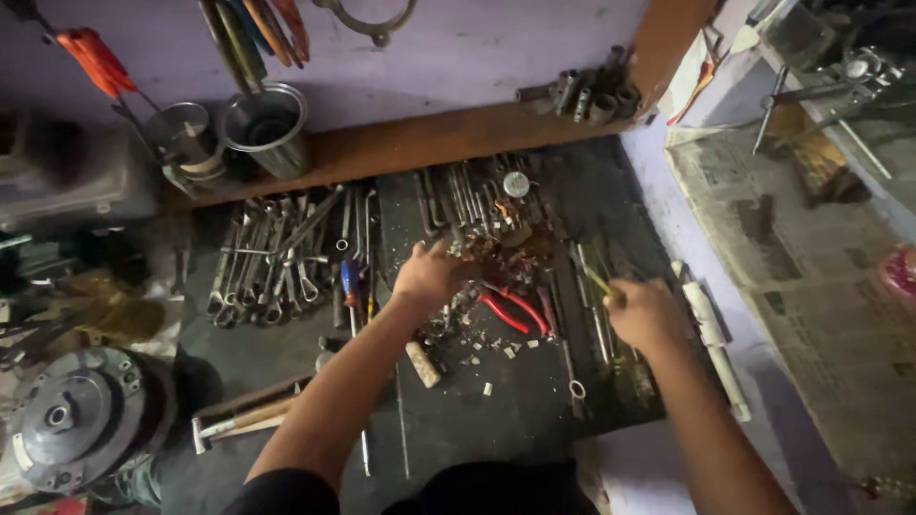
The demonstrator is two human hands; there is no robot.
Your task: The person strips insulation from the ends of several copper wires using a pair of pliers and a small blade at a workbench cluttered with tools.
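The person leans over a dark mat (534, 401) spread on the floor, so the tools lie flat and easy to pick through. The left hand (429, 275) reaches into a heap of small rusty parts (506, 250), its fingers curled down among them; what they pinch cannot be told. The right hand (644, 313) is closed round a thin yellow-green tool (597, 279), tip pointing toward the heap. Red-handled pliers (510, 310) lie between the hands; spanners (272, 253) lie grouped further left.
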